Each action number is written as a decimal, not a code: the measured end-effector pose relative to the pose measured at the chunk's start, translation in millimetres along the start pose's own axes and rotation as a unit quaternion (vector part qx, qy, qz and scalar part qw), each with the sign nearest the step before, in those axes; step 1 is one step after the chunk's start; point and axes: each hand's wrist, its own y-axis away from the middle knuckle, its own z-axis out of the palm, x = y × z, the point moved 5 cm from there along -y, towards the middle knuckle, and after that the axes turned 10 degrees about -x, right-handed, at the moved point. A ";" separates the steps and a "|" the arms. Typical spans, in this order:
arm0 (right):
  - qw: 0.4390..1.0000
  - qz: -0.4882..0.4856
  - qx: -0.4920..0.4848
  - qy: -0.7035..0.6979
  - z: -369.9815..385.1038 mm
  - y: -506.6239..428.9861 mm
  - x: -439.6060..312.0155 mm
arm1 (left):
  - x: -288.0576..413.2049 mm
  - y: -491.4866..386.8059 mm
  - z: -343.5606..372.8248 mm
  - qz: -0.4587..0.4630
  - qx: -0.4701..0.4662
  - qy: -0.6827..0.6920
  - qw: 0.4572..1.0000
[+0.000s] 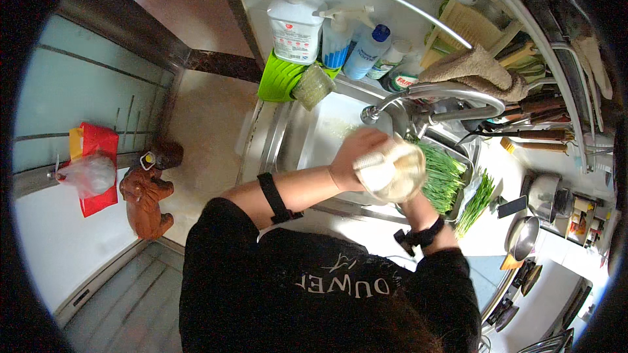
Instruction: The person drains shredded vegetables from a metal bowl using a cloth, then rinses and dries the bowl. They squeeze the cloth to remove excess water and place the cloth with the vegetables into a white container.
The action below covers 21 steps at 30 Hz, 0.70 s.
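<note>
Both hands meet above the stainless steel sink (282, 144). My left hand (357, 156) grips the left side of a cream-coloured cloth-like bundle (400, 171). Motion blurs the bundle, and its exact kind is uncertain. My right hand (408, 200) is at its lower right, mostly hidden behind it. Just right of the hands, long green chives or similar greens (439, 176) fill a metal tray (470, 172). Beyond the hands is a white basin (321, 125) in the sink, under the chrome faucet (370, 113).
More greens (476, 206) lie on the counter beside the tray. Behind the sink stand a large white pump bottle (297, 34), a spray bottle (336, 41) and a blue-capped bottle (365, 54). A brown towel (466, 76) hangs near the faucet. A phone-like dark slab (511, 207) and a pan (524, 238) are at right.
</note>
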 end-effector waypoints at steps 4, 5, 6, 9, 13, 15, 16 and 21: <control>0.967 -0.010 0.167 -0.194 15.7 -0.6 18.4 | 4.3 11.5 0.8 -0.103 0.164 -0.019 0.981; 0.953 0.028 0.227 0.200 13.6 1.1 8.5 | 8.3 12.3 7.6 -0.125 0.160 -0.059 0.977; 0.942 -0.015 0.235 0.239 17.8 2.5 2.6 | 12.3 13.6 15.1 -0.110 0.099 -0.041 0.988; 0.962 -0.125 0.205 0.130 26.4 7.1 -11.1 | 27.2 21.0 12.2 -0.026 0.131 0.003 0.991; 0.974 -0.148 0.168 0.008 34.4 9.6 -25.4 | 34.1 21.3 15.0 0.043 -0.088 -0.054 0.994; 0.976 -0.130 0.170 0.036 37.9 10.6 -30.7 | 35.4 20.2 17.1 0.080 -0.148 -0.091 0.982; 0.976 -0.120 0.173 0.057 39.6 12.7 -33.3 | 35.3 18.2 16.8 0.111 -0.157 -0.079 0.978; 0.963 -0.053 0.172 0.201 40.9 34.1 -46.3 | 32.2 3.6 43.8 0.073 -0.230 0.049 0.969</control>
